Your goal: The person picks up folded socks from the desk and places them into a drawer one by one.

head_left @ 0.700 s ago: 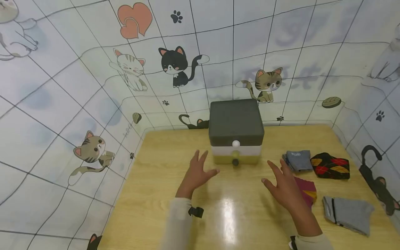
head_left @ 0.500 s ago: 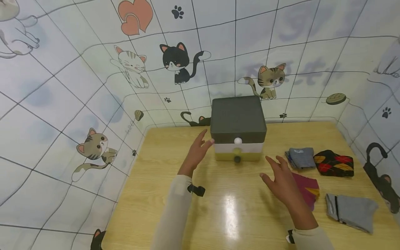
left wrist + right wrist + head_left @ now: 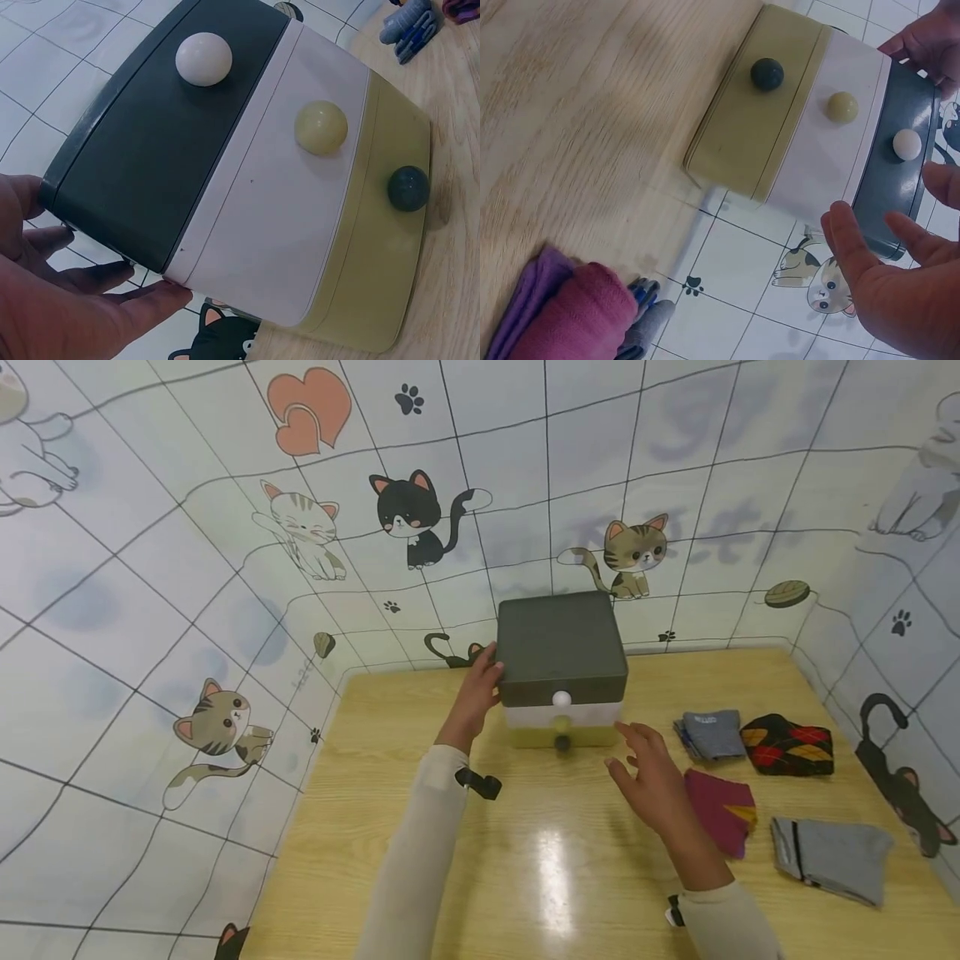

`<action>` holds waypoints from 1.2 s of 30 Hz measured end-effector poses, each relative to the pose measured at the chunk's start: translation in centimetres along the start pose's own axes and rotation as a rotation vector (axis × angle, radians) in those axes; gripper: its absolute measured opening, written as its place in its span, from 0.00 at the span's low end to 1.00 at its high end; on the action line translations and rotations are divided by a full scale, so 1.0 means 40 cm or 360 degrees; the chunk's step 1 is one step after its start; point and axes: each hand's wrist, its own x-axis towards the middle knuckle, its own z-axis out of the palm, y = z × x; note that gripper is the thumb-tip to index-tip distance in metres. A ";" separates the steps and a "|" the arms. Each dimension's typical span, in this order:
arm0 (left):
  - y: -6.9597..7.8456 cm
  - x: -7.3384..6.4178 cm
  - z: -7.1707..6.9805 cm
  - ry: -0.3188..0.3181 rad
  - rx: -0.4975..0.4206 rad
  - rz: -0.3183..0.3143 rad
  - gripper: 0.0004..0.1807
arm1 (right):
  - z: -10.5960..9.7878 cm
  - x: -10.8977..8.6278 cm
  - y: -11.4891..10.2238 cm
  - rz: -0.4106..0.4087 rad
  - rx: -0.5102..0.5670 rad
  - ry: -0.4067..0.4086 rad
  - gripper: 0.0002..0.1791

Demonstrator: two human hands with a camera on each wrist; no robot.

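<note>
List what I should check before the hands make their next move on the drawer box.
1. Drawers closed: ok; top drawer, middle drawer and bottom drawer look flush.
2. Left hand placed: ok; it is at the left side of the drawer box.
3. Right hand touching the box: cannot tell; its fingertips are near the right side.
4. White knob, yellow knob and dark knob free of fingers: ok.
5. Maroon cloth away from the box: ok.
6. Drawer contents known: cannot tell.
</note>
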 end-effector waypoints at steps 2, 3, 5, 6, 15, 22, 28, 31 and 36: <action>-0.003 -0.001 -0.006 -0.0006 -0.0031 -0.0013 0.30 | 0.006 0.004 0.001 0.0018 0.0096 -0.0001 0.30; -0.002 -0.002 -0.007 -0.0010 -0.0043 -0.0017 0.30 | 0.010 0.007 0.000 0.0029 0.0146 0.0001 0.29; -0.001 0.001 -0.008 -0.0021 -0.0064 -0.0016 0.29 | 0.016 0.015 -0.004 0.0062 0.0264 -0.0007 0.29; 0.001 0.001 -0.007 -0.0025 -0.0067 -0.0018 0.29 | 0.020 0.020 -0.006 0.0084 0.0329 -0.0014 0.29; 0.010 0.018 0.000 -0.0072 -0.0057 -0.0017 0.25 | 0.064 0.094 -0.048 0.0221 0.1400 0.0056 0.26; -0.009 0.002 -0.006 -0.0021 -0.0031 -0.0035 0.24 | 0.098 0.134 -0.063 0.0454 0.2161 0.0035 0.15; -0.036 -0.003 -0.001 -0.0057 0.0087 0.0030 0.25 | 0.110 0.149 -0.072 0.0604 0.2487 -0.0031 0.13; -0.029 0.000 -0.004 -0.0083 0.0148 0.0056 0.27 | 0.111 0.165 -0.077 0.0706 0.2646 -0.0052 0.17; 0.011 -0.009 -0.022 -0.0152 0.0111 0.0046 0.29 | 0.112 0.202 -0.096 0.0968 0.2846 -0.0008 0.19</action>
